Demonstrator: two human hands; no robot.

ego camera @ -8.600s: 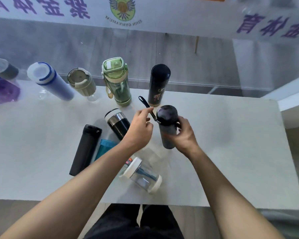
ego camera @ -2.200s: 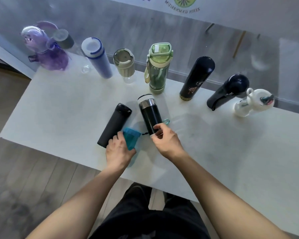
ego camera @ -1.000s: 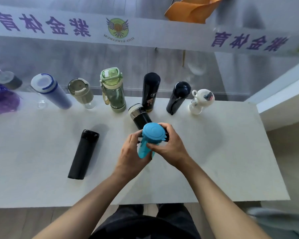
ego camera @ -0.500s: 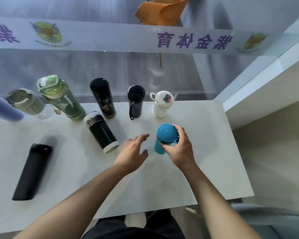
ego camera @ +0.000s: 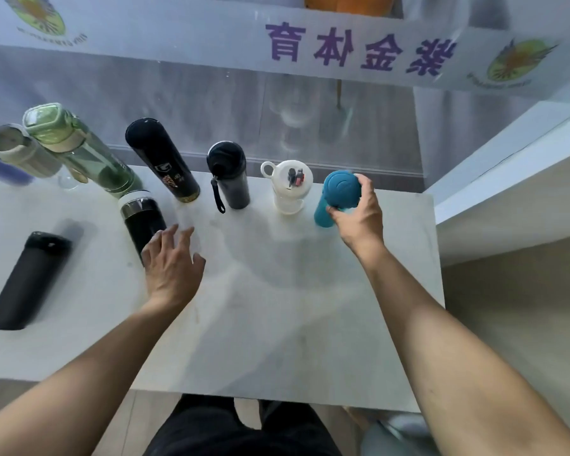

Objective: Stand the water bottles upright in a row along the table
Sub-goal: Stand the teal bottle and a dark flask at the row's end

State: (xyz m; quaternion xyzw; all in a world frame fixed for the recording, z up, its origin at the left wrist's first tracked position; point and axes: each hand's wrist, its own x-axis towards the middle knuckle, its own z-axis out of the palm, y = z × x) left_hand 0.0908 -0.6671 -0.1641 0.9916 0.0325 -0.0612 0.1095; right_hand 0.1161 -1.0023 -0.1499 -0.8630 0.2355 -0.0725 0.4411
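My right hand [ego camera: 359,215] grips a teal bottle [ego camera: 334,197], upright at the right end of the row along the far edge of the white table [ego camera: 277,324]. Left of it stand a white bottle [ego camera: 288,187], a dark strapped bottle [ego camera: 229,179], a tall black flask [ego camera: 162,159], a green bottle [ego camera: 76,146] and a beige-lidded bottle [ego camera: 20,151]. A black bottle with a steel collar [ego camera: 142,222] lies on the table, its lower end under my left hand [ego camera: 173,261], whose fingers are spread. A matte black bottle [ego camera: 28,279] lies at the left.
A glass wall [ego camera: 310,120] with a banner of purple characters runs right behind the row. The table's right edge is just past the teal bottle, with a white ledge [ego camera: 507,166] beyond it. My legs are below the near edge.
My right hand has carried the teal bottle away from me, to the far edge beside the white bottle. My left hand has moved left over the lying steel-collared bottle.
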